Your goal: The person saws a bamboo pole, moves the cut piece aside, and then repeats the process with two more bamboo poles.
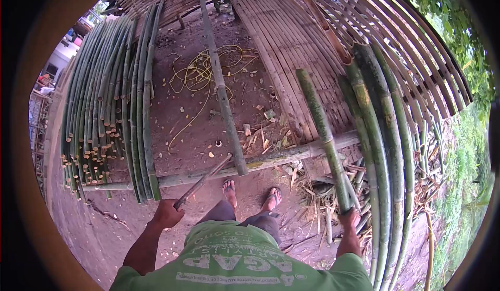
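Observation:
My left hand (pixel 167 214) is closed around the dark handle of a machete (pixel 207 177), whose long narrow blade slants up and forward to the right. My right hand (pixel 350 218) grips the lower end of a green bamboo pole (pixel 324 127), which leans forward and slightly left. Just right of that pole, several thicker bamboo poles (pixel 385 150) lie side by side. Ahead of my feet, a long bamboo crosspiece (pixel 271 159) runs from left to right, and a single greyish pole (pixel 221 93) rests across it.
A big stack of cut bamboo poles (pixel 99 93) lies at the left. Yellow rope (pixel 200 75) is tangled on the dirt ahead. Slatted bamboo platforms (pixel 284 46) stand at the back and right. Bamboo offcuts (pixel 323 197) litter the ground near my right foot.

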The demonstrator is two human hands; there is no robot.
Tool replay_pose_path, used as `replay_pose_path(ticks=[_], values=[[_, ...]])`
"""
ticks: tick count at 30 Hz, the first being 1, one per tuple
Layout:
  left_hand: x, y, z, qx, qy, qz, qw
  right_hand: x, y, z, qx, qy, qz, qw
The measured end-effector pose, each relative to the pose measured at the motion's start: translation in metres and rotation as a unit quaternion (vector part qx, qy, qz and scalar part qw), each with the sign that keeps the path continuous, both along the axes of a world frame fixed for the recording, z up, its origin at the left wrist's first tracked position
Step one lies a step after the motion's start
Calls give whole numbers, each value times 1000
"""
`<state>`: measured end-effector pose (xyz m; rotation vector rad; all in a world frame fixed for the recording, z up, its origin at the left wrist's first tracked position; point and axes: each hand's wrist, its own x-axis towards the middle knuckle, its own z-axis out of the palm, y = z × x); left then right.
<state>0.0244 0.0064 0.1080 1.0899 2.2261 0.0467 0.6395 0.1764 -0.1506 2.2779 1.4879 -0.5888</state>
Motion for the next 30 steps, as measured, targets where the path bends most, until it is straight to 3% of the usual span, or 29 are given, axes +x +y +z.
replay_pose_path(ticks=[3,5,8,12,15,19,20,21,22,23,24,25,28,30], values=[[-9,-12,-16,27,-7,10,1000,-48,-52,-12,-45,33,49,997],[-13,-20,-25,32,-7,29,999,-86,-79,-4,-145,94,19,985],[-26,-36,-39,69,-20,40,997,-127,-121,-9,-191,88,87,974],[-48,-40,-60,64,-47,84,993,-186,-113,19,-217,86,114,966],[-70,-37,-79,98,-71,76,990,-229,-55,25,-160,117,152,968],[-83,-41,-84,195,-69,86,974,-405,166,122,-73,154,242,955],[-81,-43,-81,189,-65,95,975,-446,213,120,-84,126,292,944],[-80,-44,-80,184,-58,104,976,-491,242,141,78,167,262,947],[-78,-49,-84,197,-69,127,970,-520,275,143,222,310,238,893],[-77,-53,-82,203,-79,151,964,-557,319,137,287,331,117,891],[-75,-51,-73,204,-79,164,962,-579,334,171,408,454,14,792],[-74,-53,-69,199,-74,166,963,-593,343,203,461,460,-8,759],[-71,-59,-63,193,-59,171,964,-560,335,240,472,448,144,746],[-69,-57,-62,194,-65,176,963,-499,292,240,388,431,149,801]])
